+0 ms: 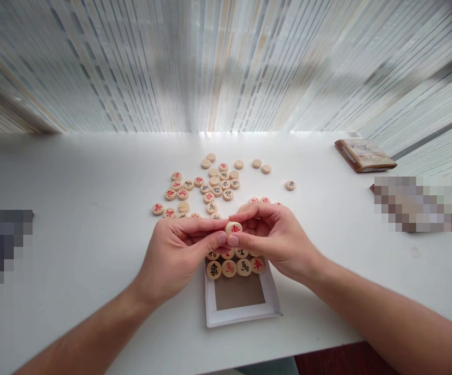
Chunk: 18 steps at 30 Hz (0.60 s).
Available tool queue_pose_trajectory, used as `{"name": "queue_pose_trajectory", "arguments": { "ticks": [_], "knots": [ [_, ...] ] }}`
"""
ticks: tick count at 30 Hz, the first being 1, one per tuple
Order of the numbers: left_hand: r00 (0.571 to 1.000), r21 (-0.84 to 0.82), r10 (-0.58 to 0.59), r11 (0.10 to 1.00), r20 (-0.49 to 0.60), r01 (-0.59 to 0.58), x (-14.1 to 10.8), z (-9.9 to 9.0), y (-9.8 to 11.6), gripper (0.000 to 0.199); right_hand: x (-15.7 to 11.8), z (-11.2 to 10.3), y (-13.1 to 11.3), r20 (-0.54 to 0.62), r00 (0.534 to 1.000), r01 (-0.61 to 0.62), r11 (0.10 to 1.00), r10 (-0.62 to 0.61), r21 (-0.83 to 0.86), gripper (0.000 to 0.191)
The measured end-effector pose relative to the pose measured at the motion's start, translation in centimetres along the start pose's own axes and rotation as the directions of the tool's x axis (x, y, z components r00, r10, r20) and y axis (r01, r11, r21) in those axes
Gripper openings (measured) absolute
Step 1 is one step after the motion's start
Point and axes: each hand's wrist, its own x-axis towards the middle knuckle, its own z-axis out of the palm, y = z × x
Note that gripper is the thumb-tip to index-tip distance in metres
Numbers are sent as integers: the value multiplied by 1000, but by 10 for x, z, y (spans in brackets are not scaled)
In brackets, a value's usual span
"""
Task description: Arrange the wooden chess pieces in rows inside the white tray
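Note:
Between the fingertips of both hands is a round wooden xiangqi piece (234, 228) with a red character facing up. My left hand (188, 242) pinches its left side, and my right hand (267, 232) grips the right side with thumb and fingers. Below them lies a shallow white box tray (243, 314), its brown bottom bare at the near end. Rows of pieces with black and red characters, such as a black-marked piece (214, 270), fill the tray's far part; my hands partly cover them.
Loose pieces (217, 191) lie scattered beyond my hands, some face down. One piece (290, 185) sits apart to the right. A decorated box (364, 154) rests at the back right, near a blurred-out object (413, 203). A striped curtain (210, 67) hangs behind the white table (93, 172).

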Motion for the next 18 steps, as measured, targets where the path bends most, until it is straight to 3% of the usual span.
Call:
{"name": "queue_pose_trajectory", "arguments": {
  "ticks": [3,14,18],
  "knots": [
    [1000,-7,-8,1000,16,9,0,0,0,34,0,3,-1,-24,1000,-10,1000,10,18,39],
    [999,-32,-30,999,13,31,1,1,5,31,3,4,-6,19,994,113,992,-112,-47,13],
    [999,-31,-24,999,21,25,0,1,3,35,2,3,-6,22,995,97,994,-97,-41,17]
  ]
}}
